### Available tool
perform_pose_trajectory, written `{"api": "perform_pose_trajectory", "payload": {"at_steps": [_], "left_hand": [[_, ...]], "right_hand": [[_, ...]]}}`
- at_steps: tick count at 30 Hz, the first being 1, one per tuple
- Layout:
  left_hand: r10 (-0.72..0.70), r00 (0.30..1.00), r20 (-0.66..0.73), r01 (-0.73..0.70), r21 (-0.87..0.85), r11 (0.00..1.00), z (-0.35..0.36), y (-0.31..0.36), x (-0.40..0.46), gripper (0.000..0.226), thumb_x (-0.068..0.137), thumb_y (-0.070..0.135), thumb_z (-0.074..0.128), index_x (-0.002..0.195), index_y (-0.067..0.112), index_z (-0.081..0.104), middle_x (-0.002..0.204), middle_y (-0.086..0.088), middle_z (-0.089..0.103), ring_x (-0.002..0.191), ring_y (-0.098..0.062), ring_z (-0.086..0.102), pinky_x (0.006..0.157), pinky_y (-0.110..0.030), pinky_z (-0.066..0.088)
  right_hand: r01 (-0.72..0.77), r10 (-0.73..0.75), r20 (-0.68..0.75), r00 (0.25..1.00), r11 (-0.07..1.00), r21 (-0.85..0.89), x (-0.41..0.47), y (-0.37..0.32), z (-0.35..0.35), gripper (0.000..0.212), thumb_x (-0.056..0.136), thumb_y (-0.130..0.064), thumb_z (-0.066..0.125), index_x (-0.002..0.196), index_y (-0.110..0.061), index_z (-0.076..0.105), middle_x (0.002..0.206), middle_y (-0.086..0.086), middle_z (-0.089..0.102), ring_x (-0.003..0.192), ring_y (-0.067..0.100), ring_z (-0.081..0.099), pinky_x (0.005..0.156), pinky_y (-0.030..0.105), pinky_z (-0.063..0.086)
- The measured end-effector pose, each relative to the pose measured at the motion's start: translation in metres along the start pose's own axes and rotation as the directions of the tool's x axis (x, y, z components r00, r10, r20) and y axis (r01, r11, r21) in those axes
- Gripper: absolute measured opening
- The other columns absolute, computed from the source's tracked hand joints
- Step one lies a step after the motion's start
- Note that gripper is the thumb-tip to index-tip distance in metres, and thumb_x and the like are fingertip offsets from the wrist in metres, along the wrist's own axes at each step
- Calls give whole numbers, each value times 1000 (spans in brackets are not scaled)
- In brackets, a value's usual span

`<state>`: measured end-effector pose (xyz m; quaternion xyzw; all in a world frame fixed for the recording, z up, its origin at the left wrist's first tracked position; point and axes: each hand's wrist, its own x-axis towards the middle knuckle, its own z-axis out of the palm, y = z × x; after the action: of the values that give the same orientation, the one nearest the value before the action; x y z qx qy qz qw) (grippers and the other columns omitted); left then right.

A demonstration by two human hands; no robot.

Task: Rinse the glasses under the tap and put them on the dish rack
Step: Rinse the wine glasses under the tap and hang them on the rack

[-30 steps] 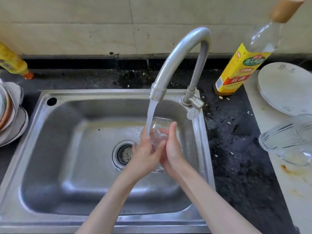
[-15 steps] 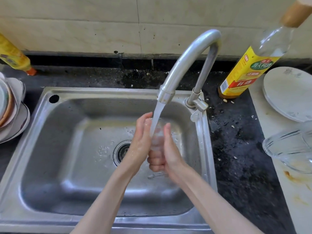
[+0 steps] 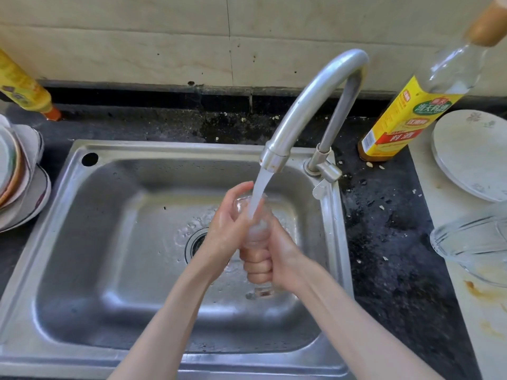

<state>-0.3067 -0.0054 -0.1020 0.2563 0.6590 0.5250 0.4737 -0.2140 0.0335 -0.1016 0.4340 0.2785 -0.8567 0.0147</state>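
A: What does the scene hold, biggest thing first?

B: A rectangular stainless-steel sink (image 3: 109,242), and every other place is told from it. A curved brushed-metal tap (image 3: 310,105) rises from its back right rim and runs a stream into the basin. Left of the sink leans a stack of pale plates (image 3: 19,176); right of it stand a yellow-labelled clear bottle with a cork-coloured cap (image 3: 406,116), a round white plate (image 3: 472,154) and a ribbed clear glass bowl (image 3: 474,239).

A: Which step is in hand?

B: By the look of it, the rinse. A small clear drinking glass (image 3: 253,229) sits over the right half of the sink, under the stream, mouth towards the spout.

A: And the hands?

B: The right hand (image 3: 274,253) grasps the glass low down, fingers curled round its base. The left hand (image 3: 230,220) clasps the upper wall from the drain side, thumb up by the rim.

A: What does the next move call for?

B: Probably tipping the water out over the sink, then carrying the wet glass to the dish rack. No rack is in view, so the way there cannot be told. Wet glass likely wants a firm grip.
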Motion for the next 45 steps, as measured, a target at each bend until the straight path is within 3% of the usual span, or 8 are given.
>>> {"api": "perform_pose_trajectory", "payload": {"at_steps": [7, 16, 23, 27, 31, 35, 40, 45], "left_hand": [[-47, 984, -171, 67, 116, 991, -5, 4, 8, 59, 89, 62, 22, 118, 22, 54, 111, 2, 60, 102, -14, 57, 79, -24, 45], [-8, 998, 69, -1, 132, 991, 2, -10, -15, 54, 95, 31, 43, 144, 17, 26, 138, 3, 46, 122, -4, 48, 90, -8, 42], [-140, 989, -49, 147, 223, 964, -11, -10, -10, 33, 94, 28, 48, 76, 6, 63, 55, -1, 61, 55, -17, 61, 64, -28, 55], [-176, 983, 57, 142, 383, 913, -24, 2, -6, 47, 97, 32, 40, 56, 13, 53, 52, 1, 56, 51, -14, 58, 67, -29, 55], [-204, 947, 248, 180, 117, 977, -13, 5, -15, 25, 97, 16, 43, 79, 9, 58, 71, -5, 61, 67, -16, 61, 73, -28, 57], [-99, 955, 280, 114, -38, 993, -16, 5, -21, 17, 91, 13, 56, 102, 5, 66, 104, -6, 69, 90, -14, 65, 83, -22, 53], [21, 980, 200, 4, -123, 992, -12, 9, -23, 16, 81, 0, 59, 94, 9, 61, 70, -4, 68, 61, -16, 64, 60, -26, 55], [9, 994, -111, -27, -154, 988, -3, 12, -14, 26, 98, 22, 39, 81, 11, 55, 48, 2, 57, 37, -10, 49, 36, -21, 38]], "right_hand": [[244, -257, -35, 966, 944, -221, 1, 8, 7, 67, 85, -72, 14, 96, -23, 59, 55, -4, 29, 40, 6, 24, 38, 18, 23], [443, -380, -237, 894, 826, 349, 12, -32, 10, 40, 89, -51, 48, 77, -14, 61, 64, -1, 61, 50, 9, 56, 59, 24, 44], [518, -498, -146, 855, 830, 204, 16, -24, -5, 35, 76, -36, 60, 105, -16, 54, 77, 0, 62, 68, 12, 59, 66, 27, 42], [487, -483, -167, 860, 873, -18, 20, -30, -18, 32, 73, -31, 69, 96, -13, 57, 74, -5, 65, 70, 10, 57, 61, 23, 36], [520, -510, -220, 832, 854, -15, 24, -36, -16, 40, 73, -34, 69, 96, -6, 52, 66, 0, 52, 56, 10, 47, 52, 22, 36], [452, -362, -337, 869, 858, 244, 29, -40, -26, 28, 86, -33, 62, 93, -7, 55, 66, 2, 53, 56, 12, 45, 58, 25, 35], [96, 61, -209, 976, 740, 665, 35, -32, -32, 48, 73, -47, 72, 101, -12, 55, 81, 10, 61, 76, 26, 59, 70, 36, 51], [66, 54, -156, 986, 737, 672, 44, -9, -18, 86, 62, -54, 75, 127, -4, 51, 124, 12, 60, 115, 25, 56, 77, 24, 44]]}}
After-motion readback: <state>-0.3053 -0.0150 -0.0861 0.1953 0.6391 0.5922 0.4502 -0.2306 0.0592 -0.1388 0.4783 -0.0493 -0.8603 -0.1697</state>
